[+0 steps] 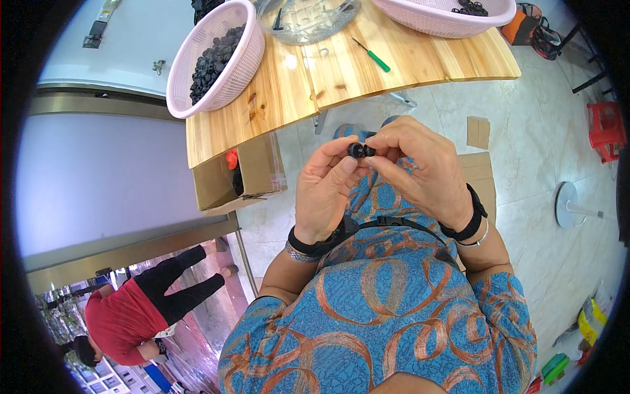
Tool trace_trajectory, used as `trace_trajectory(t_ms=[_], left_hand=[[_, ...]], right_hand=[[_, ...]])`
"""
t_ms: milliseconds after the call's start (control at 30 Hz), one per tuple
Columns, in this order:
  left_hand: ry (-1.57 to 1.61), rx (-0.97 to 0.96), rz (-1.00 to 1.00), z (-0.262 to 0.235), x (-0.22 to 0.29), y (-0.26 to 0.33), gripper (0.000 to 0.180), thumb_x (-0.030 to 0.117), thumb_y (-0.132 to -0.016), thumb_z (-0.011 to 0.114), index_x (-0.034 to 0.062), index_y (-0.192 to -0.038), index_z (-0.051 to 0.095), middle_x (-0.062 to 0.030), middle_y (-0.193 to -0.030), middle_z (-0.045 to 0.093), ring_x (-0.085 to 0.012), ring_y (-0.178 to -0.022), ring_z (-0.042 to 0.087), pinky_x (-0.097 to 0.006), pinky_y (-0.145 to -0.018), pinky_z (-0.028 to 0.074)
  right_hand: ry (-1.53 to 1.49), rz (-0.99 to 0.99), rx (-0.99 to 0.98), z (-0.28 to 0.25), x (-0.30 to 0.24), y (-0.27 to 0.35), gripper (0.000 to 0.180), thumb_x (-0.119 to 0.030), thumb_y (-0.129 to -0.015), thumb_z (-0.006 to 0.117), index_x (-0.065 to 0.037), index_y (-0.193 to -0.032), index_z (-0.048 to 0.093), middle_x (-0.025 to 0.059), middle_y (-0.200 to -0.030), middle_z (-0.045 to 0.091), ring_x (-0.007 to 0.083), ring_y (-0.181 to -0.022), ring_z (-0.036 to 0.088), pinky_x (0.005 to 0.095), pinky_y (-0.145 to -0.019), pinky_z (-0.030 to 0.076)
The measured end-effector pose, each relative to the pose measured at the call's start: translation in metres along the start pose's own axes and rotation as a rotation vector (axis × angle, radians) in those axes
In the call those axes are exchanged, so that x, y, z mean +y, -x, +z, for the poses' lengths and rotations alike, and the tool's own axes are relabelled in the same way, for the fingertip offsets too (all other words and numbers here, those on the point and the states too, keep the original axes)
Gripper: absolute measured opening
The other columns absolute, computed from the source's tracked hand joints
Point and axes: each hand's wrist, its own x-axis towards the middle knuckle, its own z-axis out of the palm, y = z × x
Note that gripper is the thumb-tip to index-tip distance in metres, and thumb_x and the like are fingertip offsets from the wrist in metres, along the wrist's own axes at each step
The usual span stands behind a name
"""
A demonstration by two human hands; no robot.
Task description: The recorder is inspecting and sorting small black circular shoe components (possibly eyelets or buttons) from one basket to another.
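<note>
Above my lap, just off the near edge of the table, my left hand (323,194) and my right hand (425,172) meet at the fingertips. Thumb and fingers of my left hand pinch a small black round part (355,150). Against it, my right hand grips a second small black piece (369,151) between thumb and forefinger. The two pieces touch or nearly touch; whether they are joined I cannot tell. Fingers cover much of both.
On the wooden table (282,108) stand a pink basket (254,52) of black parts, a clear tub (308,36), another pink basket (426,25) and a green-handled screwdriver (378,61). Below is a cardboard box (216,187). A person in red (125,318) is beyond the doorway.
</note>
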Motion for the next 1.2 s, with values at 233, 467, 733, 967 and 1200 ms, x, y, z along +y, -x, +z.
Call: trace_trajectory(t_ms=[233,467,733,967,1200], left_hand=[[-0.090,-0.017,0.058,0.0037,-0.0019,0.0020,0.027,0.003,-0.088,0.053,-0.0010,-0.115,0.052,-0.0102,-0.104,0.060,-0.0165,-0.095,0.059,-0.029,-0.085,0.050],[-0.150,-0.032,0.087,0.0047,-0.0014,0.0022,0.026,0.002,-0.088,0.054,-0.0021,-0.113,0.053,-0.0115,-0.108,0.059,-0.0165,-0.096,0.058,-0.030,-0.085,0.049],[-0.158,-0.001,0.088,0.0043,-0.0036,0.0029,0.026,0.001,-0.088,0.051,-0.0033,-0.114,0.051,-0.0131,-0.106,0.060,-0.0178,-0.094,0.059,-0.030,-0.082,0.050],[-0.268,-0.009,0.100,-0.0031,-0.0045,0.0046,0.026,0.001,-0.086,0.056,-0.0025,-0.112,0.054,-0.0105,-0.108,0.059,-0.0151,-0.093,0.059,-0.026,-0.082,0.050],[-0.520,-0.039,0.130,-0.0023,0.0014,0.0050,0.023,0.001,-0.086,0.057,-0.0031,-0.108,0.058,-0.0077,-0.100,0.060,-0.0118,-0.087,0.059,-0.022,-0.076,0.049]], right_hand=[[0.021,-0.006,-0.013,-0.0001,-0.0011,0.0013,0.018,0.000,-0.070,0.068,-0.002,-0.084,0.056,0.0085,-0.075,0.056,0.0196,-0.062,0.058,0.0286,-0.053,0.046],[0.054,-0.032,-0.002,-0.0001,-0.0018,0.0020,0.017,0.000,-0.069,0.067,-0.002,-0.082,0.056,0.0092,-0.074,0.055,0.0222,-0.062,0.056,0.0302,-0.054,0.045],[0.068,-0.056,-0.009,-0.0002,-0.0029,0.0015,0.017,-0.002,-0.070,0.067,-0.002,-0.083,0.056,0.0099,-0.074,0.055,0.0258,-0.065,0.057,0.0327,-0.055,0.045],[0.150,-0.118,-0.049,-0.0023,-0.0036,0.0021,0.016,-0.004,-0.072,0.065,-0.002,-0.083,0.055,0.0110,-0.077,0.055,0.0291,-0.068,0.057,0.0352,-0.057,0.046],[0.228,-0.209,-0.152,-0.0075,-0.0034,0.0005,0.017,-0.004,-0.071,0.065,-0.002,-0.084,0.054,0.0102,-0.079,0.053,0.0297,-0.071,0.056,0.0365,-0.060,0.046]])
